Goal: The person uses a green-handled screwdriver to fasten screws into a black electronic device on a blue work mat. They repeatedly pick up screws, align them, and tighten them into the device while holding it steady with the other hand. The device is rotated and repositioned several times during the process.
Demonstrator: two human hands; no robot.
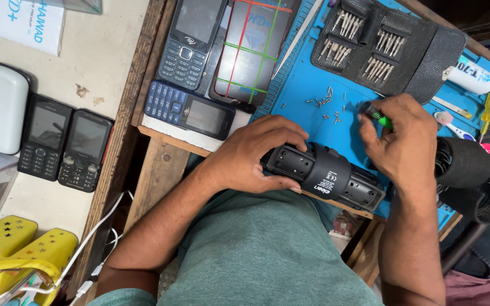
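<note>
The black ribbed device lies at the near edge of the blue mat on the tabletop, clamped under the closed fingers of the left hand, thumb under its near side. The right hand pinches a green-handled screwdriver shut between fingertips, just beyond the device's far end. Loose screws lie scattered just past both hands' fingers; the bit wallet lies open farther out, and phones sit beyond the left fingers. To work well, I judge the left grip should stay firm and the driver held upright, square to the screw.
</note>
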